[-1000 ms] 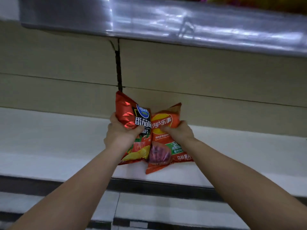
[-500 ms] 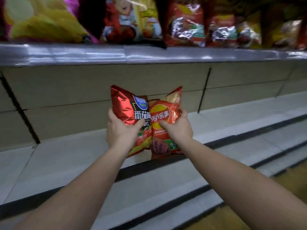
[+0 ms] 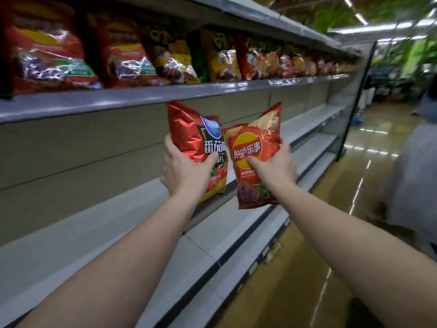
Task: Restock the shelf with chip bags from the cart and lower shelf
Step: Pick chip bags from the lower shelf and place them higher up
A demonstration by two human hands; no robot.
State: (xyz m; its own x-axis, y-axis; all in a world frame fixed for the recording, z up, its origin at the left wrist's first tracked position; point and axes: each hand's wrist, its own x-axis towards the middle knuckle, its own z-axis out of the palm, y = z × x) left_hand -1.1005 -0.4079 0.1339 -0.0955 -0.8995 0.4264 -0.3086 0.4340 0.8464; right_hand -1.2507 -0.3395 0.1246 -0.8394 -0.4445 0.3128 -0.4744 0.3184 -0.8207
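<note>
My left hand [image 3: 183, 172] grips a shiny red tomato-flavour chip bag [image 3: 189, 136] by its lower half, thumb across the front. Beside it, my right hand [image 3: 275, 170] grips a red Lay's chip bag [image 3: 256, 140] the same way. Both bags are upright, side by side, held in the air in front of the bare white middle shelf [image 3: 99, 223], just below the metal lip of the upper shelf [image 3: 142, 95]. That upper shelf carries a row of several chip bags [image 3: 123, 58].
Lower white shelves [image 3: 236, 252] step out below the middle one. The glossy yellowish aisle floor [image 3: 307, 256] runs along the right. A blurred person in light clothing [image 3: 411, 176] stands at the right edge. The shelving unit ends at a dark post [image 3: 359, 95].
Both hands have lifted the two bags up from the middle shelf toward the upper shelf's edge. The view has swung up and right, revealing the stocked upper shelf and the aisle.
</note>
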